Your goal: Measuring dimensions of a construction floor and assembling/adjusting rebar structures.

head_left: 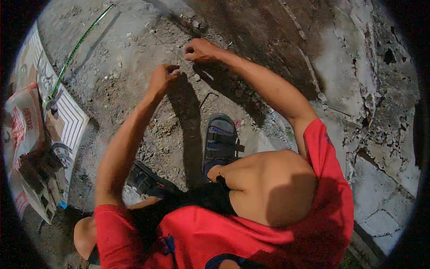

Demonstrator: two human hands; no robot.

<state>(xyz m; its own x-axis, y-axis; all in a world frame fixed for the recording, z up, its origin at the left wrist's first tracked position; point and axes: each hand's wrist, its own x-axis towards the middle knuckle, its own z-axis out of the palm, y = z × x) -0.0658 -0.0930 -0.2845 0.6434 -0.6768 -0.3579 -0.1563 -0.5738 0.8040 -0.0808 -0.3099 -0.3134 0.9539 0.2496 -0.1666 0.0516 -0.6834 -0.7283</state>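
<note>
Both of my arms reach out over rough, dusty ground (134,54) strewn with pebbles. My left hand (162,80) is closed, thumb and fingers drawn together in a pinch. A little farther off and to the right, my right hand (200,50) is closed too, its fingers curled in. A small gap separates the two hands. Whatever lies between the fingers of either hand is too small to make out. Just below them, near my sandal (219,139), a thin bent rod (208,95) lies on the ground.
At the left, a long green strip (78,45) rises from a patterned white panel (71,112). A printed sack (24,116) and broken wooden pieces (42,175) rest there. A crumbling, cracked wall (358,76) lines the right side. My other sandal (150,179) is lower left.
</note>
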